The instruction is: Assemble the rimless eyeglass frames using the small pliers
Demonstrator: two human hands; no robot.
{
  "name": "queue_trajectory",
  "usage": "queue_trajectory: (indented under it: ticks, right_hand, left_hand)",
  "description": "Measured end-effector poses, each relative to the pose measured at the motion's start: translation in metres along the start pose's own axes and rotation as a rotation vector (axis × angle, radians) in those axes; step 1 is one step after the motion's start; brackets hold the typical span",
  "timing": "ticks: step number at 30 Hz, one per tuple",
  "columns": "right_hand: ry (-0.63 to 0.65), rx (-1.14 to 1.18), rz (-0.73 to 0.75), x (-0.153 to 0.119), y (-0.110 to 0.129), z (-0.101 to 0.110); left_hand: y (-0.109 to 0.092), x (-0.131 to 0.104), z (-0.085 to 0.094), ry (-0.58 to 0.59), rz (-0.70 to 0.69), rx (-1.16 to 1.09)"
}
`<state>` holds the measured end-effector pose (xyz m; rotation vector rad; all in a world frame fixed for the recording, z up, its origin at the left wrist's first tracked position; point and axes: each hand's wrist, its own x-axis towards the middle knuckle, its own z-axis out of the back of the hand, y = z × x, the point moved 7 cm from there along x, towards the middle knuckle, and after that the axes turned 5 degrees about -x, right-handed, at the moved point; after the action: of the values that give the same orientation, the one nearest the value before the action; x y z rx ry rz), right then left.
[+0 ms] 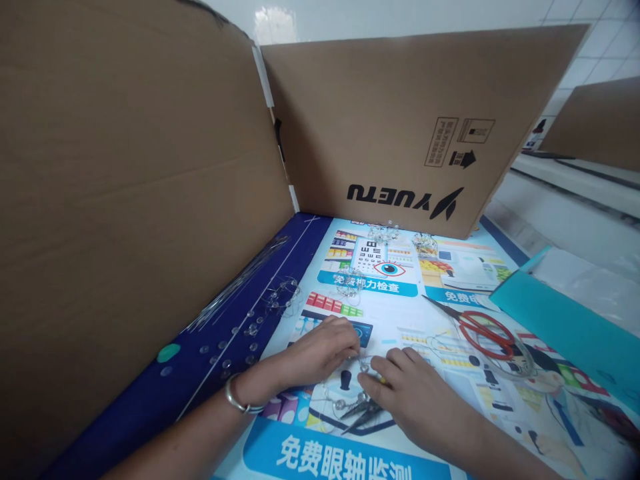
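Observation:
My left hand [327,348] is closed, its fingertips pinched on a thin wire strung with clear beads [364,366]. Facing it, my right hand [413,393] is closed too, with thumb and index finger at the same beaded wire. Beneath my right hand, pliers [364,415] stick out with their dark jaws apart and pointing towards me. A bit of yellow shows by the thumb; whether the palm grips the pliers is hidden. More wire and clear beads [340,404] curve over the printed sheet below my hands.
Red-handled scissors [485,335] lie on the right beside a clear ring. Loose beads [227,364], a green disc [169,353] and straight wires [240,283] are at left. Beaded wire bundles [383,235] sit further back. Cardboard panels [390,120] wall the left and back; a teal box [565,313] stands right.

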<state>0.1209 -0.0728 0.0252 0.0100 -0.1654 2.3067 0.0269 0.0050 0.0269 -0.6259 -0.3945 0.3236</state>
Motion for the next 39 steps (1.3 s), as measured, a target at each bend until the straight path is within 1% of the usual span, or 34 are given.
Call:
queue_trajectory:
  ticks: [5, 11, 18, 24, 33, 39]
  right_hand:
    - [0.022, 0.019, -0.021, 0.0017, -0.0009, 0.0011]
    - [0.029, 0.035, -0.036, 0.0013, -0.0019, 0.0007]
    - [0.016, 0.056, -0.059, -0.0002, -0.0023, -0.0022]
    - [0.019, 0.071, -0.07, -0.0003, -0.0023, -0.0015]
    - [0.033, 0.107, -0.093, -0.0017, -0.0052, -0.0062]
    - [0.071, 0.093, -0.043, 0.0038, -0.005, 0.0006]
  left_hand:
    - [0.0001, 0.0004, -0.0009, 0.033, 0.012, 0.053]
    - [-0.0026, 0.0004, 0.0038, 0.029, 0.007, 0.093]
    - [0.0011, -0.0025, 0.0044, -0.005, 0.048, 0.037]
    - [0.0023, -0.0031, 0.003, 0.009, 0.045, -0.032]
    - [0.0033, -0.0022, 0.0022, 0.004, 0.034, 0.001]
    - [0.0031, -0.0021, 0.0023, 0.01, 0.04, 0.018]
